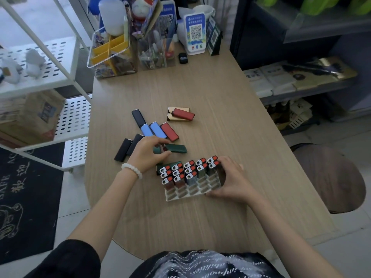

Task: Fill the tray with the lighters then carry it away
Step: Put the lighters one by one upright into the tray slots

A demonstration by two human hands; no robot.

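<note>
Your left hand (pixel 147 152) pinches a dark green lighter (pixel 176 148) lying crosswise just beyond the tray (pixel 186 194), which your right hand (pixel 230 180) grips at its right edge, front slots empty.

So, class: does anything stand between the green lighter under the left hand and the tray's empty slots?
Nothing visible: the left hand touches the green lighter, and the tray's near rows lie open.

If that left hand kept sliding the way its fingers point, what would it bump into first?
Most likely the dark green lighter lying flat just beyond the left hand; its fingertips nearly touch it already. Depth is hard to judge from one view.
</note>
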